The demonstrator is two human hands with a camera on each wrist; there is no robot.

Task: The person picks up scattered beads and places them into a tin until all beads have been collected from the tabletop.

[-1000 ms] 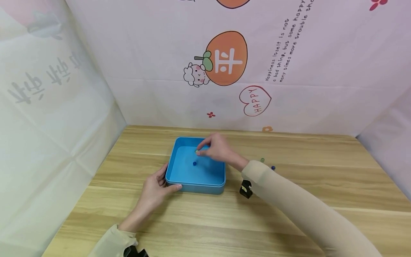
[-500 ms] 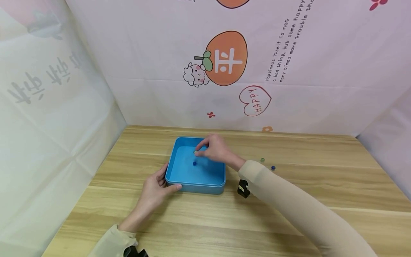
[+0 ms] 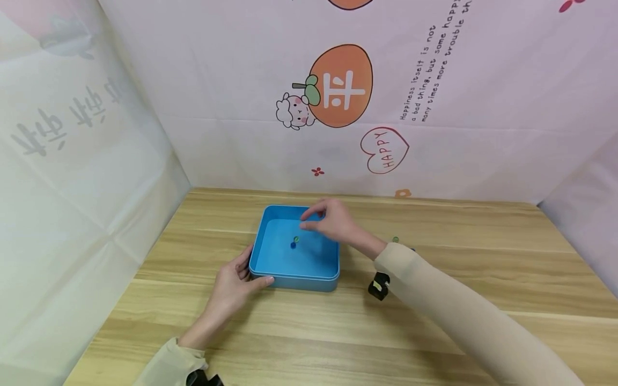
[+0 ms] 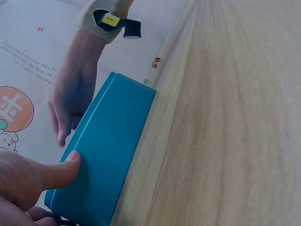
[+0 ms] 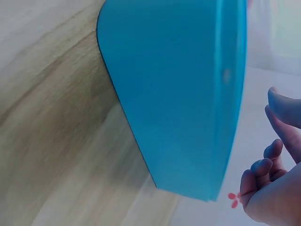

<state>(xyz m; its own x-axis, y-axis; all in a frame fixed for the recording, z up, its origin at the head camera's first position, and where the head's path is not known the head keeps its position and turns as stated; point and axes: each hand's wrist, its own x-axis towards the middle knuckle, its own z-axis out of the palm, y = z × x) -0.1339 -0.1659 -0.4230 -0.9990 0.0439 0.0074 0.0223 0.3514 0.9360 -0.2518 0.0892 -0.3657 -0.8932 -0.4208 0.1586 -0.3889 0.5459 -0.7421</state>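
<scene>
A square blue open-topped box (image 3: 301,283) stands on the wooden table. My left hand (image 3: 230,287) holds its near left corner, thumb on the front wall and fingers along the left side. Inside the box, a small green see-through marble (image 3: 296,239) lies close beside a dark blue marble (image 3: 293,245). Over the box's far right part hovers my right hand (image 3: 335,222), with nothing between its thumb and forefinger. The right wrist view shows the right hand (image 5: 277,179) beyond the box's rim, its other fingers loosely bent.
Right of the box, another green marble (image 3: 396,239) lies on the table (image 3: 309,338). A blue marble (image 3: 413,249) there is partly hidden by the right sleeve (image 3: 434,289). A printed cloth (image 3: 241,155) hangs behind the table's back edge.
The right hand has let go of the green marble, which now lies on the box floor near the blue one. That hand has drawn back slightly to the right; the left hand stays put.
</scene>
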